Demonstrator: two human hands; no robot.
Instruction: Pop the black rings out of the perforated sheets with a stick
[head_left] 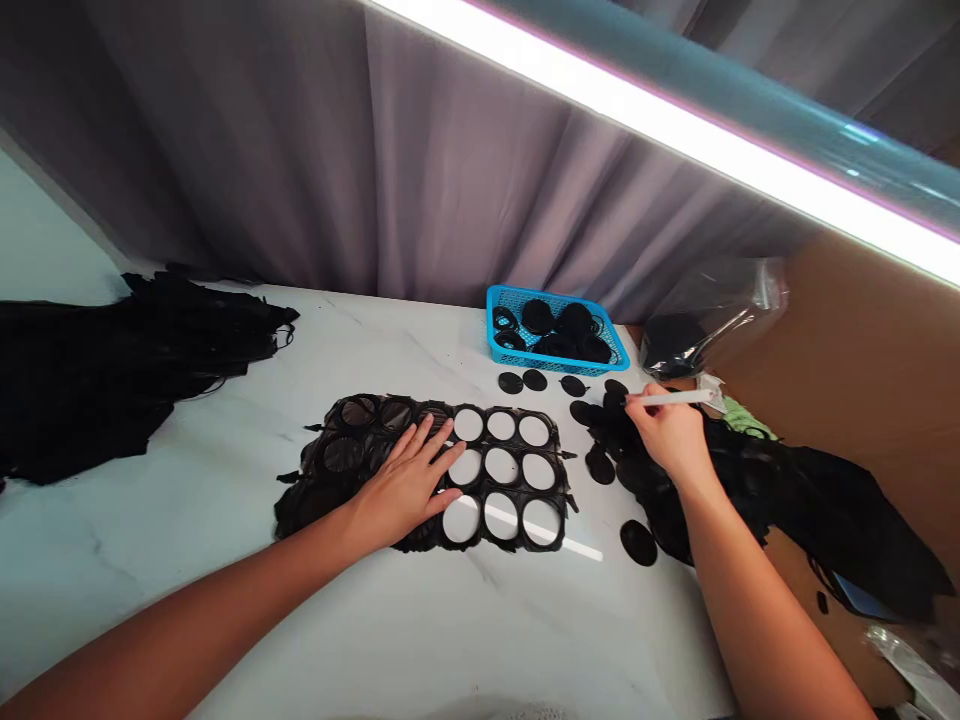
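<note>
Spreading the left hand [409, 488] flat on the sheet [484, 447] on the surface [480, 620] should steady it, while the right hand [667, 425], pinching a white tool [686, 397] near loose discs [600, 465], wants a light touch (the tip is hard to see).

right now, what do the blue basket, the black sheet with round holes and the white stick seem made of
Blue basket: likely plastic, from its even color and regular perforations. Black sheet: perhaps thin plastic or coated fabric; creases and slight sheen leave it open. White stick: perhaps plastic, judging by its plain, smooth look.
</note>
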